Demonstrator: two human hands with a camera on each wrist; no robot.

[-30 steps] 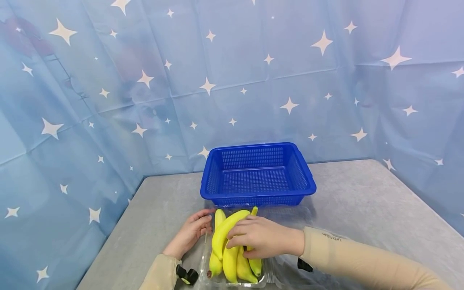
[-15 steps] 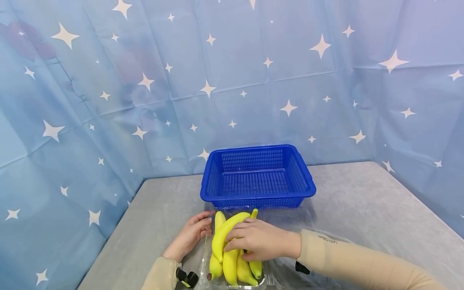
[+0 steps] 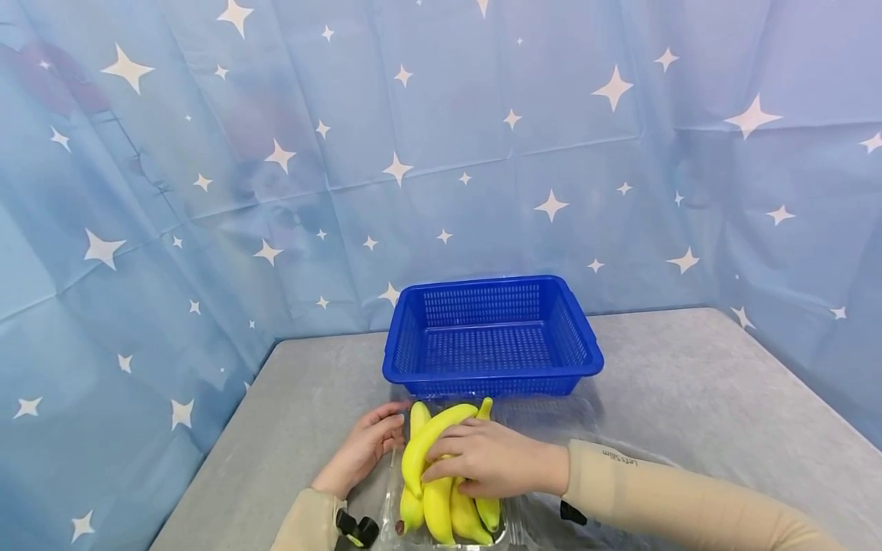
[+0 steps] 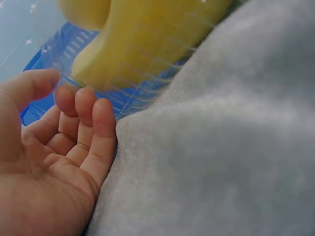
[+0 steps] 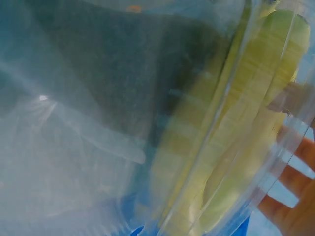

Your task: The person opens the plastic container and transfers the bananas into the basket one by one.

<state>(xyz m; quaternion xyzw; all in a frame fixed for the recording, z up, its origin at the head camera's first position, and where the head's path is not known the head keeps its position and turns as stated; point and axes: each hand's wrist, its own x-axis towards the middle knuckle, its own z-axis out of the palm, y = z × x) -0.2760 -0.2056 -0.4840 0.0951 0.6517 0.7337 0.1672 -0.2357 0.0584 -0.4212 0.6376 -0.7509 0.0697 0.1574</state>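
In the head view several yellow bananas lie lengthwise in a clear plastic box at the front of the table. One banana lies slantwise on top of the others. My right hand rests over the bananas, its fingertips at the right edge of the top one and its thumb lower down. In the right wrist view its spread fingers show beyond the clear wall. My left hand is at the box's left side. The left wrist view shows its loosely bent fingers with fingertips right at the clear wall.
A blue slotted basket stands just behind the box, with nothing in it. Clear plastic extends to the right of the box, partly under the right forearm. The grey table ends at a blue star-patterned curtain.
My right hand has slid slightly left and nearer over the bananas. The left hand, the bananas and the box stay as they were; the head view has tilted a little.
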